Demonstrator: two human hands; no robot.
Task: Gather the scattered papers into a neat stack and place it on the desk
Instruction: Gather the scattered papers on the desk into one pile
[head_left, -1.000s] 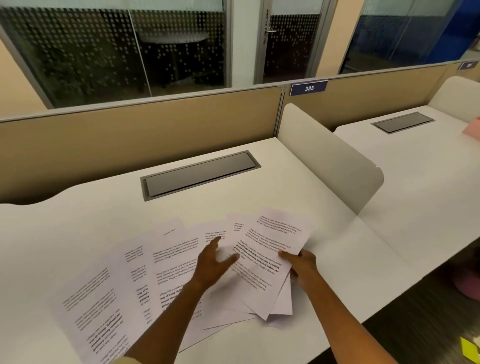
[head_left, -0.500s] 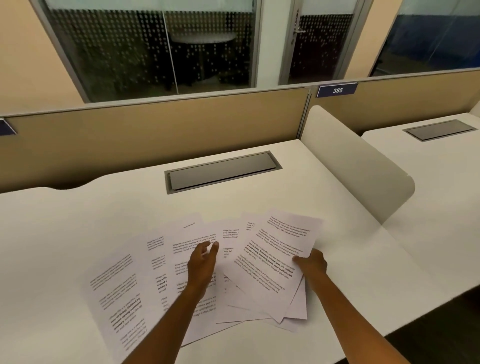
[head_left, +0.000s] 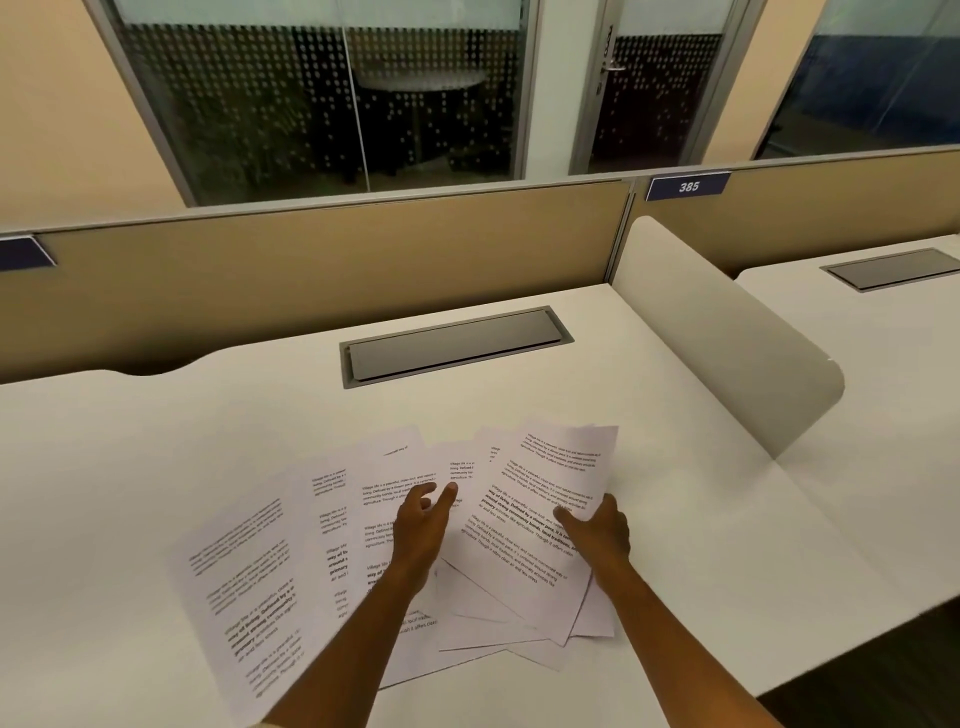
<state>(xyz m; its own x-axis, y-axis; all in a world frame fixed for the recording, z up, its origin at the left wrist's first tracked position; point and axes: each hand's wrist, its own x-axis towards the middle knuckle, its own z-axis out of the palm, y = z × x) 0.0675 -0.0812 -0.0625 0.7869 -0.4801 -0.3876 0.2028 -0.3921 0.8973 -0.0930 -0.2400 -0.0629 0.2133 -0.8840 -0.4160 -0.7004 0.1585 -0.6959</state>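
Several printed white papers lie fanned across the white desk (head_left: 156, 441) in front of me. My right hand (head_left: 597, 535) grips the right edge of a small overlapping bundle of sheets (head_left: 540, 519), thumb on top. My left hand (head_left: 421, 530) rests flat on the middle sheets (head_left: 384, 499), fingers stretched forward and a little apart, holding nothing. Further left, two more sheets (head_left: 244, 582) lie loose and askew, partly covered by my left forearm.
A grey cable hatch (head_left: 452, 345) is set into the desk behind the papers. A tan partition (head_left: 311, 270) closes the back. A rounded white divider (head_left: 727, 338) separates this desk from the neighbouring desk (head_left: 883, 353) on the right. The front edge runs close to the papers.
My left hand has drawn back and flattened onto the middle sheets. My right hand keeps its grip on the bundle. The camera view has turned left.
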